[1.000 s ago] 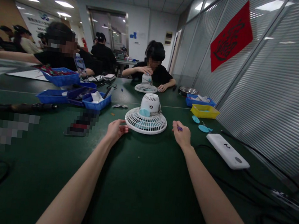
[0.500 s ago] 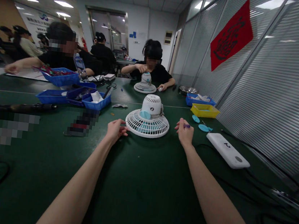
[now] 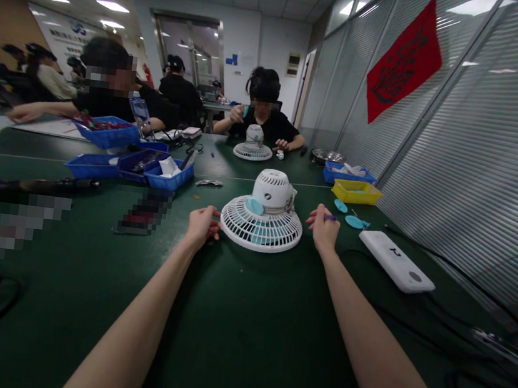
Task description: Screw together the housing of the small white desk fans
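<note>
- Head view: your white fan (image 3: 270, 207) sits on the green table (image 3: 236, 323) between your hands, grille side down and motor housing uppermost. The wide grille probably makes the steadier base, leaving the housing within reach.
- Your left hand (image 3: 199, 227) is at the left edge of the grille, fingers loosely curved and not wrapped around it. Whether the fingertips touch the rim, you cannot tell from this angle; the placing would suit steadying or turning the fan.
- Your right hand (image 3: 324, 228) is curled around a slim purple item (image 3: 330, 218), just beside the fan's right edge and apart from it. Most of the item is hidden in your fingers, so its kind is unclear; that grip seems meant to keep it ready.
- A light-blue disc (image 3: 254, 206) lies against the sloping grille, at the foot of the housing on your side, perhaps set there to be near both hands.
- Right of your right hand, two more light-blue discs (image 3: 340, 206) (image 3: 354, 222) lie on the table before a yellow bin (image 3: 357, 197), likely kept aside but reachable.
- Across the table, a co-worker (image 3: 272, 123) sits behind a similar fan (image 3: 252, 150), also grille down.
</note>
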Available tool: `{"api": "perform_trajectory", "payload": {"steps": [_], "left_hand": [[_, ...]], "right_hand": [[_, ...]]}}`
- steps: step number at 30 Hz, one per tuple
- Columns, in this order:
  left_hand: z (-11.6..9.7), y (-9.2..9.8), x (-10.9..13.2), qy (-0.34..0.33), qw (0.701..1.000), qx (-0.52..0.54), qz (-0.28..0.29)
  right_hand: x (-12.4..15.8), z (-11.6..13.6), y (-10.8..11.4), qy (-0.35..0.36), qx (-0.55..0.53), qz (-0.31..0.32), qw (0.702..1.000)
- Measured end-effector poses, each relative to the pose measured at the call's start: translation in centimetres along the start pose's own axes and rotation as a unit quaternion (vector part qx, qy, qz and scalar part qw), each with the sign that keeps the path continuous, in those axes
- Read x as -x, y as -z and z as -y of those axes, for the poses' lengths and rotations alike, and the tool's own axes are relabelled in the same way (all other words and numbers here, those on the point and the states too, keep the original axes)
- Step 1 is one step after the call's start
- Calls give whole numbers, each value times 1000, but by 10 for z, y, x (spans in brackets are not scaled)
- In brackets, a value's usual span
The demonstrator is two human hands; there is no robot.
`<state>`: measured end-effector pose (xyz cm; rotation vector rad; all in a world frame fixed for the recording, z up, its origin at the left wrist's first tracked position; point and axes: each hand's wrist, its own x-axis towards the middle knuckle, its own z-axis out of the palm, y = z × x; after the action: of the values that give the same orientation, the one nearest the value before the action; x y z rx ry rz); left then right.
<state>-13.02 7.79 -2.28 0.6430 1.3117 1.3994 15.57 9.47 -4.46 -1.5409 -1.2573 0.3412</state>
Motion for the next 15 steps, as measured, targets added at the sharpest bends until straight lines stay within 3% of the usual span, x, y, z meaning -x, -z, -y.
{"api": "perform_trajectory", "payload": {"steps": [8, 15], "left_hand": [[3, -2, 0, -46, 988, -146, -13], [17, -6, 2, -149, 947, -279, -48]], "right_hand": [[-1, -3, -1, -1, -13, -4, 1000], [-3, -2, -1, 7, 25, -15, 1000]]}}
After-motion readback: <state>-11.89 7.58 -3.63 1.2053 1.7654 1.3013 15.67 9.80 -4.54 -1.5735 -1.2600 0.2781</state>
